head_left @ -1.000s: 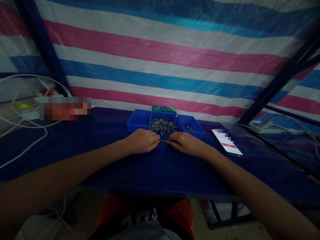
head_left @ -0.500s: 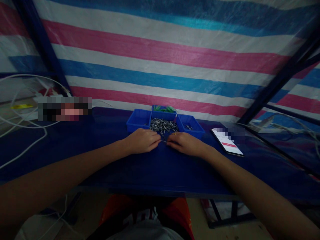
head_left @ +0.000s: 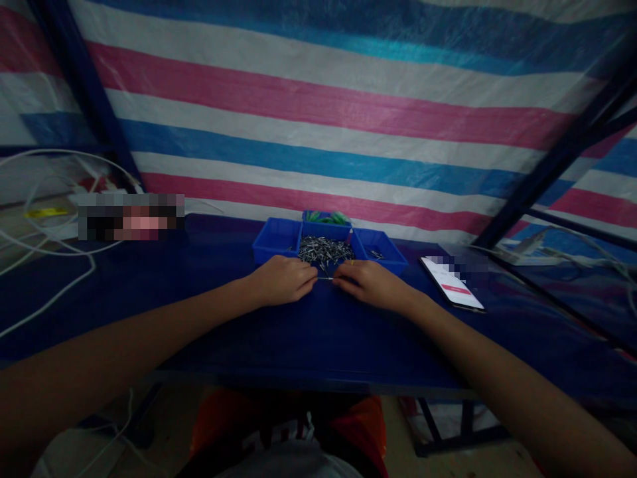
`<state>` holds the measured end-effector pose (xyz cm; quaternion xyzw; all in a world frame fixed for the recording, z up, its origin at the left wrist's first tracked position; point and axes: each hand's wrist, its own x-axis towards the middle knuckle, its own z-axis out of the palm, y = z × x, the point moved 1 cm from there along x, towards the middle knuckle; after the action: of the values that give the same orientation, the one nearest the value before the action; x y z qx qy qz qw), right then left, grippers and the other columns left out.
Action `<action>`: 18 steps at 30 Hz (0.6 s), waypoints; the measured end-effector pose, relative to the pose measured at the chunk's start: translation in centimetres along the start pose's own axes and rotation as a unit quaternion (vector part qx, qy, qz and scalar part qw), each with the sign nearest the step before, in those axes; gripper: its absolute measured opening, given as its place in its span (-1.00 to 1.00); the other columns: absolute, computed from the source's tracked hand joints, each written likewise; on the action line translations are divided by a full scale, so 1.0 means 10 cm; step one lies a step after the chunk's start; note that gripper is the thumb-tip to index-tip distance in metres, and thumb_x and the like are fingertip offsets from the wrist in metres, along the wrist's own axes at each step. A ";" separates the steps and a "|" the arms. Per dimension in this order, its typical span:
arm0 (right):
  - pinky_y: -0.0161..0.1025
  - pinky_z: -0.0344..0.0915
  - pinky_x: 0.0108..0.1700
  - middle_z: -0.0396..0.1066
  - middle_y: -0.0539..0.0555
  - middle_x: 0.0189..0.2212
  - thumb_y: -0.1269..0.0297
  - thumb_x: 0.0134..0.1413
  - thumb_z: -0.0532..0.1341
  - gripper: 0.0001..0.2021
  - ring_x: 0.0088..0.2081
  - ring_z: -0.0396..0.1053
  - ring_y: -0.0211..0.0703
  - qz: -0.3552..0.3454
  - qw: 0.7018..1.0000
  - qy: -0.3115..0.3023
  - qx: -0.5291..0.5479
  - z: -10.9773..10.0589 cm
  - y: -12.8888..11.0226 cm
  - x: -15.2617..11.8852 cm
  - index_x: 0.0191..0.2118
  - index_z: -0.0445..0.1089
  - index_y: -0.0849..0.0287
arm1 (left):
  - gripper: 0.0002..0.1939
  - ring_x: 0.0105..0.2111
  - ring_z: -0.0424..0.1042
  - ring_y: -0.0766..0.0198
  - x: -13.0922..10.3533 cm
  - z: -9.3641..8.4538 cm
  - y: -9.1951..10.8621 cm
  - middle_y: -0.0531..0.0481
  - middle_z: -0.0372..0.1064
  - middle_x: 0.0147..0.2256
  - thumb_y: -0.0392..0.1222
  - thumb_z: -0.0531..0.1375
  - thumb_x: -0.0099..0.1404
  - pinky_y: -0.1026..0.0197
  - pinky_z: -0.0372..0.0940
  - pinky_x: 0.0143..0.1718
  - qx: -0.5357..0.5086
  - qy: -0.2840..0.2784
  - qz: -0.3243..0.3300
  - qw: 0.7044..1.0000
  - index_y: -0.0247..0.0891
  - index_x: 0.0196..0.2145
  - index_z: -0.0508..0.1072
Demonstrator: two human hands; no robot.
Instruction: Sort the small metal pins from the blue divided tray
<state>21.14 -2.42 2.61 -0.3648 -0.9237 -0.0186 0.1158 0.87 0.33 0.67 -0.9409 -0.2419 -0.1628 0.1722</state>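
The left hand point(head_left: 284, 280) is clamped on one end of a thin rod point(head_left: 325, 279); the fingertips are pinched together. The right hand point(head_left: 367, 282) is clamped in the same way on the opposite end. The rod spans the narrow gap between the two hands, roughly level, with its bare middle section exposed. The ends are hidden by the fingers.

Both hands are low over the worktop point(head_left: 318, 338); whether they rest on it cannot be told.

Directly beyond the hands is a pile point(head_left: 326, 250) of small, slender metal parts. Some protrude from its near edge toward the gap between the hands. Whether a tray lies under the pile cannot be determined.

Just beyond the left hand is the left bin point(head_left: 263, 253), blue and open-topped. Just beyond the right hand is the right bin point(head_left: 392, 249), also blue, containing a few metal parts point(head_left: 377, 254). Behind the pile, farther from both hands, is the rear bin point(head_left: 328, 231), containing green items point(head_left: 338, 218).

To the right of the right hand, well apart, a phone point(head_left: 455, 289) lies face up with its screen lit. Far to the left of the left hand are white cables point(head_left: 92, 265). A striped sheet point(head_left: 318, 119) hangs behind the bins.
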 end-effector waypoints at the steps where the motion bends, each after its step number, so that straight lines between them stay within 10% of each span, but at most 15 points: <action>1: -0.29 0.17 -0.28 0.34 0.07 -0.41 0.30 0.21 0.02 -0.81 -0.36 0.29 -0.23 -0.001 1.000 0.004 0.001 0.00 0.00 0.00 -0.28 0.34 0.25 | -0.76 -0.46 0.38 0.31 0.00 0.00 0.00 0.00 0.38 -0.47 -0.19 -0.03 0.31 0.29 0.17 -0.48 0.002 -0.006 -0.001 1.000 -0.29 -0.39 0.37; 18: -0.29 0.17 -0.28 0.34 0.08 -0.39 0.32 0.18 0.06 -0.84 -0.35 0.29 -0.24 -0.002 1.000 -0.026 0.012 0.10 0.04 0.00 -0.27 0.36 0.23 | -0.73 -0.39 0.38 0.31 -0.01 -0.01 0.01 0.01 0.38 -0.40 -0.16 -0.07 0.36 0.29 0.21 -0.39 -0.007 0.008 0.055 0.998 -0.27 -0.31 0.38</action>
<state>21.22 -2.04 1.57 -0.3619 -0.9273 0.0020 0.0960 0.87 0.16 0.69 -0.9528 -0.1869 -0.1622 0.1761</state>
